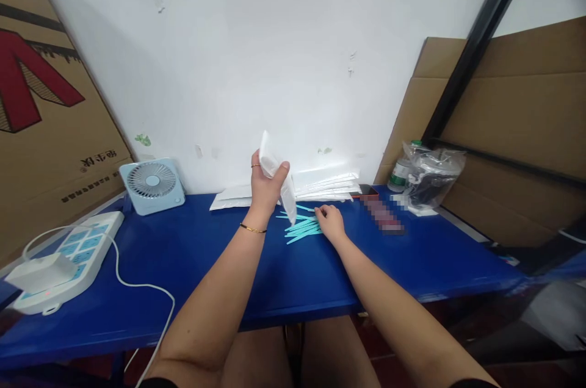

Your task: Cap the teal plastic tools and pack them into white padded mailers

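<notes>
My left hand is raised over the blue table, its fingers wrapped round a white packet that hangs down towards the tabletop. Lower and to the right, my right hand has its fingers closed at the right ends of a loose pile of turquoise sticks. Its fingertips are on one of the upper sticks. Behind both hands, flat white packets lie stacked and fanned against the wall. Part of that stack is hidden by my left hand.
A light blue fan and a white power strip with a cable stand at the left. On the right are a phone, a bottle and a clear plastic bag. Cardboard flanks the table.
</notes>
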